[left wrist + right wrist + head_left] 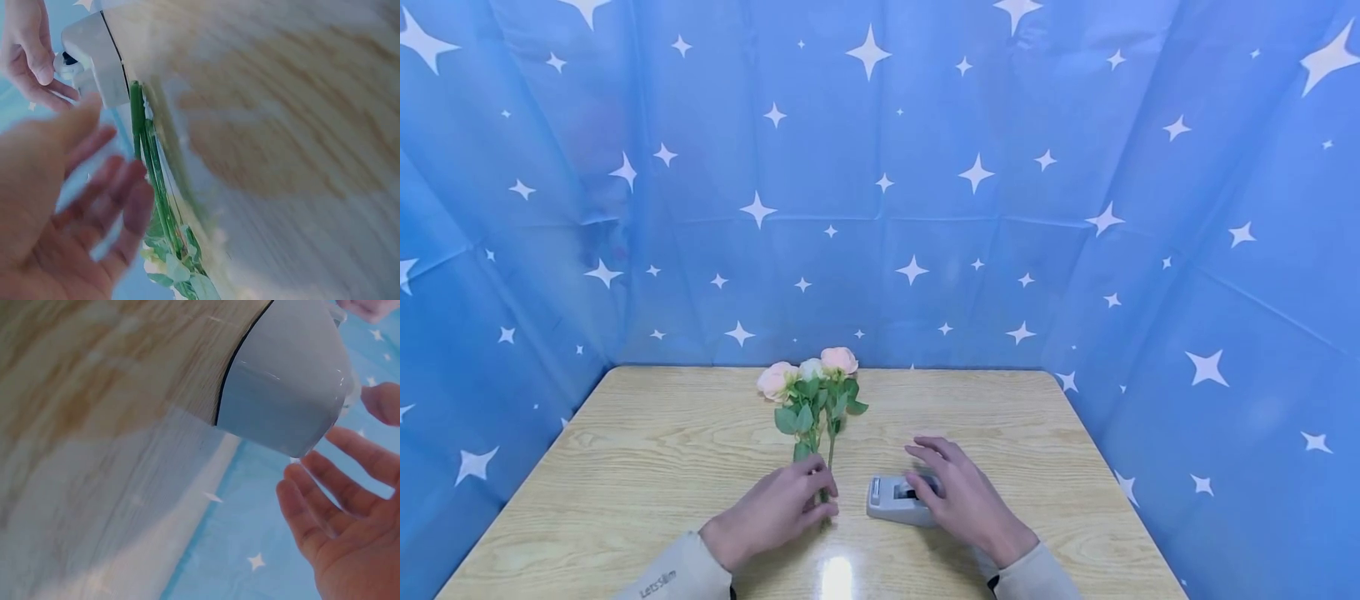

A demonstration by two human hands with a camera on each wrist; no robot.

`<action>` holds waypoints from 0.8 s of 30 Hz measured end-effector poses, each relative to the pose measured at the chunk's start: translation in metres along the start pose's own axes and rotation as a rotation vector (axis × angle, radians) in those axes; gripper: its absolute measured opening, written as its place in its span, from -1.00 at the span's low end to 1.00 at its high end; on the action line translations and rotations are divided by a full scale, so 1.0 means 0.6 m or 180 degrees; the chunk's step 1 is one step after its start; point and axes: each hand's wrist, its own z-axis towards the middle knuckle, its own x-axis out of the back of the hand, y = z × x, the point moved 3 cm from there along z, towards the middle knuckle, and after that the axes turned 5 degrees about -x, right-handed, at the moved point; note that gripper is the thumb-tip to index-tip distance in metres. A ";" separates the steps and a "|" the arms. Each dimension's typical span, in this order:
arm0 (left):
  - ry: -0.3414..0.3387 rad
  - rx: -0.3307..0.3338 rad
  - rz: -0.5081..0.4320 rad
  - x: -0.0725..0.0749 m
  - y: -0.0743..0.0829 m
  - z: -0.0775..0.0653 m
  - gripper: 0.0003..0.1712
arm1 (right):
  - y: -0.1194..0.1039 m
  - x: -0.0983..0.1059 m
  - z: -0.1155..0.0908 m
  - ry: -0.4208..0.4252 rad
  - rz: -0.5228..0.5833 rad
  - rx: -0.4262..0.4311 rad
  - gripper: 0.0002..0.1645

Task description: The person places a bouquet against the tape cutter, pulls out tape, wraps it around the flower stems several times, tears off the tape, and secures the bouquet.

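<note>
Several artificial flowers (808, 412), pale pink and white with green leaves, lie on the table in the head view, blooms toward the back. Beside their stems (156, 181) hovers my left hand (778, 504), fingers loosely bent and holding nothing; the left wrist view shows a gap between them. A grey tape dispenser (891, 502) sits to the right of the stems. My right hand (966, 500) is over its right end with fingers spread. From the right wrist, the dispenser (281, 381) appears close to the fingertips; whether they touch it, I cannot tell.
The wood-grain table (647, 450) ends at a blue curtain (820, 175) printed with white stars, which hangs behind it and along both sides. A bright light reflection (837, 577) shows at the table's front.
</note>
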 end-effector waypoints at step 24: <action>0.0168 0.1481 -0.1137 -0.014 -0.018 0.041 -0.62 | 0.011 0.016 -0.014 -0.0048 0.0124 -0.0210 -0.44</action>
